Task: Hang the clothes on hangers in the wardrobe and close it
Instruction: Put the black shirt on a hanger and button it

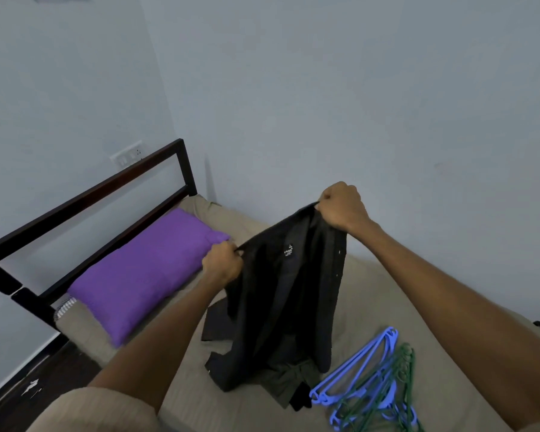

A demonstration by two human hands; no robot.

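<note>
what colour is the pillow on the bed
Purple: the pillow lies by the headboard, plain in the head view.

Single view, taken from a wide-angle camera worn on the person's head, looking forward and down across a bed (256, 410) toward the corner where two pale walls (356, 88) meet. The headboard (85, 198) runs along the left edge and bows with the lens distortion. Both forearms enter from the bottom edge, so the left hand (222, 265) and right hand (343, 205) sit close to the lens, near the frame's centre. No second view overlaps this one.
</note>
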